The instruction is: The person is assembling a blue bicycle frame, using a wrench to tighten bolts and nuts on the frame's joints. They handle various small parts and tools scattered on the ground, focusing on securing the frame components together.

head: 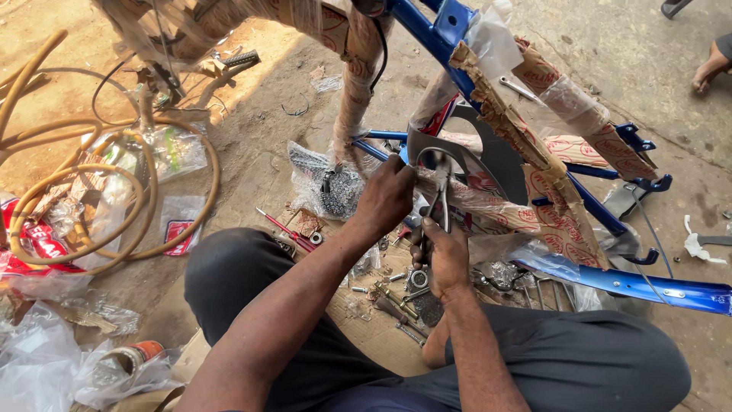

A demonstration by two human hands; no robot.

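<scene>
Dusty concrete workshop floor (pixel 252 152), tan tubing coils (pixel 91 198) and plastic bags at left, left hand (pixel 385 200) closed on the wrapped blue bicycle frame (pixel 534 191) at centre, right hand (pixel 444 255) gripping pliers (pixel 441 191), bolts (pixel 396 294) on cardboard below, another person's foot (pixel 713 65) far right

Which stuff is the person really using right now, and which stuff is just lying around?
In use:
- left hand, on the wrapped blue metal bicycle frame
- right hand, gripping grey metal pliers

Lying about:
- tan rubber tubing coil
- clear bag holding a dark chain
- red-handled screwdriver
- loose nuts and bolts on cardboard
- silver spanner
</scene>
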